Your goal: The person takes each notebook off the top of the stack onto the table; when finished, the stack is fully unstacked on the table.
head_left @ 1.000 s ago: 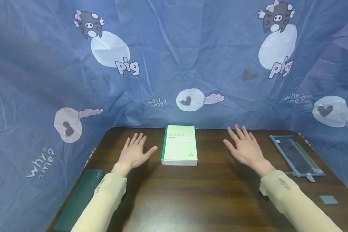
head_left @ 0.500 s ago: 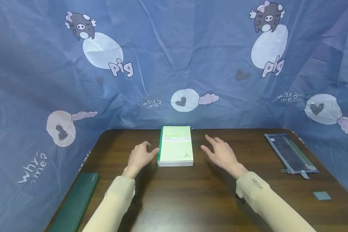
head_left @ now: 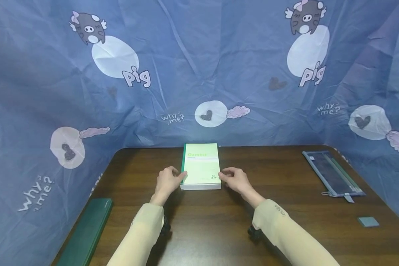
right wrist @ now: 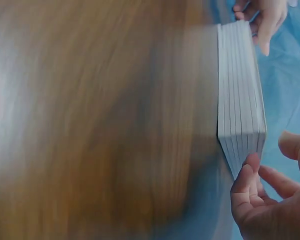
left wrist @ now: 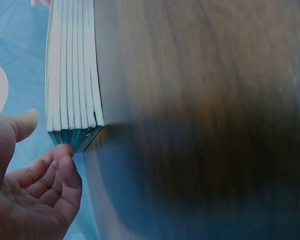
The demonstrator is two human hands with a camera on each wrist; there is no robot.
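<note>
A stack of notebooks [head_left: 203, 164] lies flat on the table, its pale green top cover printed "Gambit" and its spine side dark green. In the left wrist view the page edges [left wrist: 72, 65] show several thin notebooks piled together. My left hand [head_left: 167, 181] is at the spine side, bent fingertips right at the spines, thumb raised apart from the cover. On the opposite side is my right hand [head_left: 236, 179], with its fingertips [right wrist: 251, 161] right at the page edges and the thumb likewise lifted off.
A long dark green case [head_left: 86, 231] lies at the table's left edge. On the right are a blue mesh zip pouch [head_left: 334, 173] and a small blue-grey square [head_left: 368, 221]. A blue printed curtain [head_left: 173, 66] hangs close behind the table [head_left: 199, 229].
Both hands have come inward from either side to the notebook stack, their spread fingers now bent. The stack stays in place on the table; the head view has shifted slightly.
</note>
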